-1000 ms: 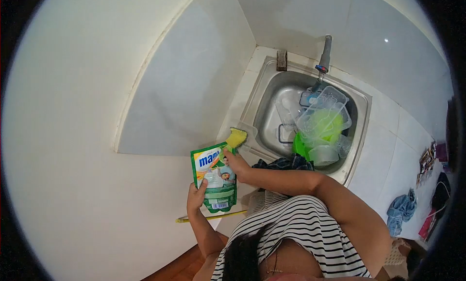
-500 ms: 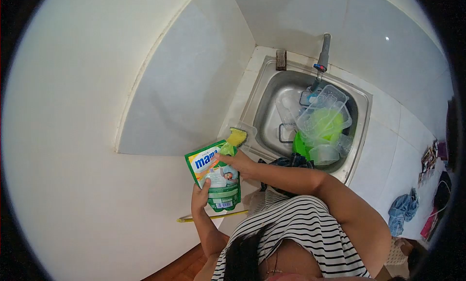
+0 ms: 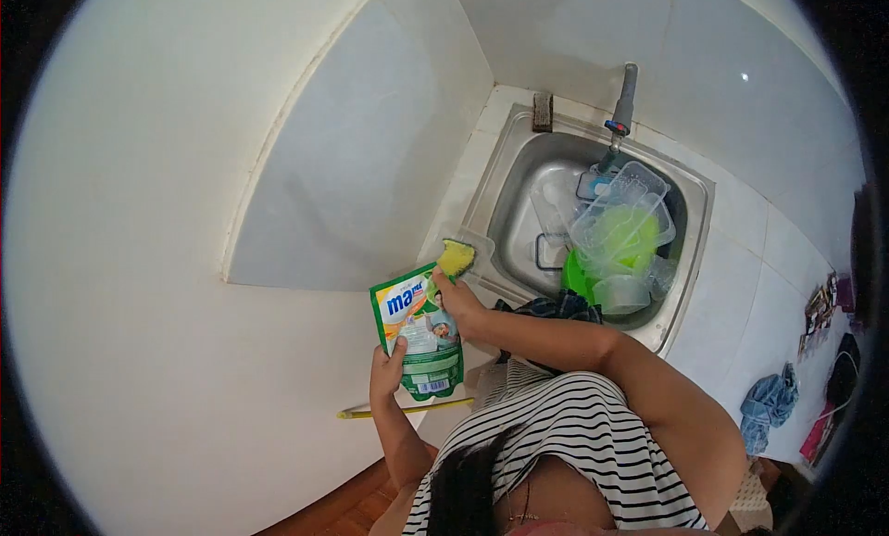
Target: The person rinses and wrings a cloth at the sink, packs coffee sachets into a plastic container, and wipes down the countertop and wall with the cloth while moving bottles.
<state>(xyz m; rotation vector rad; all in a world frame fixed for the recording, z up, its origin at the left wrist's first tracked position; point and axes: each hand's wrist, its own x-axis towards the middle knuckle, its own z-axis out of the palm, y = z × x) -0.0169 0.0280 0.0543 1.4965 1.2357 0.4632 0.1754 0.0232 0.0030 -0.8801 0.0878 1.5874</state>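
Note:
My left hand (image 3: pixel 386 371) grips the lower left side of a green and white refill pouch (image 3: pixel 428 360), likely dish soap, with the thumb across its front. At the pouch's top right corner, my right hand (image 3: pixel 457 304) has its fingers closed on the edge. Just beyond that corner a yellow sponge (image 3: pixel 457 256) rests in a clear plastic container (image 3: pixel 482 243) beside the sink. Whether any liquid is coming out cannot be seen.
A steel sink (image 3: pixel 519 198) holds clear plastic containers (image 3: pixel 639 189) and a green bowl (image 3: pixel 576 278). The faucet (image 3: pixel 625 100) stands behind it, near a brown scrubbing block (image 3: pixel 543 113). Dark cloth (image 3: pixel 565 306) hangs at the front edge; a yellow stick (image 3: pixel 356 414) lies below the pouch.
The pouch has shifted slightly right and tilts less. My right hand has slid from the pouch's upper front toward its top right corner. My left hand keeps its hold.

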